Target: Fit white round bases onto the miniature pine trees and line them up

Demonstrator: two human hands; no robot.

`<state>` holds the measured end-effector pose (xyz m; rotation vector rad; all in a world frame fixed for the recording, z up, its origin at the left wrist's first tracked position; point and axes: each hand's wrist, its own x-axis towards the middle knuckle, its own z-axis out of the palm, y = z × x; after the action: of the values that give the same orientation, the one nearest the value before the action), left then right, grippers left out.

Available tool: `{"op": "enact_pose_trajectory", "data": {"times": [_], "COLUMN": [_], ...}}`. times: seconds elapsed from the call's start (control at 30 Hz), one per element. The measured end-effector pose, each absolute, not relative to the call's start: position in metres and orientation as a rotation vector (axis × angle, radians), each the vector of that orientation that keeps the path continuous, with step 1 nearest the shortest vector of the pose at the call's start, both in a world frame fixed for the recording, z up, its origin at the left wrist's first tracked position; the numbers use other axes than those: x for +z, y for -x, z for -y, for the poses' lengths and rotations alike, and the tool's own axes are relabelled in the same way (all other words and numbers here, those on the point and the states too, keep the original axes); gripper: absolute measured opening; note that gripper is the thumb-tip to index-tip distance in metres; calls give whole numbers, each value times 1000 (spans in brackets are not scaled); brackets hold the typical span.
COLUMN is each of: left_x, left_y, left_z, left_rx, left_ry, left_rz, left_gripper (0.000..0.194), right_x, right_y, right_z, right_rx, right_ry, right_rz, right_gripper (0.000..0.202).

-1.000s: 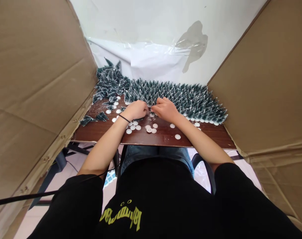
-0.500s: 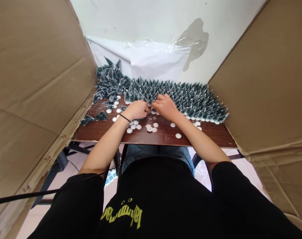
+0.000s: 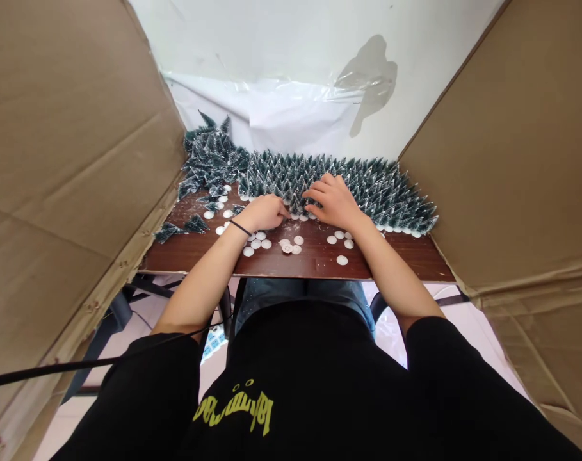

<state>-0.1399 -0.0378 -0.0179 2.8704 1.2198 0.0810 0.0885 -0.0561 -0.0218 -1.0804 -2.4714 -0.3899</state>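
Observation:
My left hand (image 3: 269, 212), a dark band at its wrist, is closed at the front edge of the block of miniature Christmas trees (image 3: 367, 189). Its fingertips reach the white base of a front-row miniature Christmas tree (image 3: 298, 203); what lies inside the curled fingers is hidden. On that tree's other side is my right hand (image 3: 337, 202), fingers apart and holding nothing I can see. The trees are dark green with white frosting and stand upright in tight rows. Loose white round bases (image 3: 259, 240) lie in front of the hands.
A heap of miniature trees (image 3: 211, 153) lies tangled at the back left, with a few stray trees (image 3: 175, 227) nearer. Brown sheeting walls in the table (image 3: 314, 266) on both sides, and a white panel (image 3: 295, 115) rises behind.
My right hand has drawn back to the right from the tree's base, and its fingers have spread. My left hand has stayed where it was.

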Motion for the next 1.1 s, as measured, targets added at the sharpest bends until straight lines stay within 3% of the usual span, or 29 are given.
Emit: {"op": "enact_pose_trajectory", "data": {"times": [0.3,1.1], "left_x": [-18,-26], "left_y": [144,143], "left_z": [34,29], "left_rx": [186,147], "left_ry": [-2862,-2863], "left_rz": [-1203,-1172], "left_gripper": [44,46], "right_x": [-29,-31], "right_y": [-84,-80], "right_z": [50,52], "right_rx": [-306,-260], "right_ry": [1110,1245], "right_rz": [2481,2414], "right_gripper": [14,21]}}
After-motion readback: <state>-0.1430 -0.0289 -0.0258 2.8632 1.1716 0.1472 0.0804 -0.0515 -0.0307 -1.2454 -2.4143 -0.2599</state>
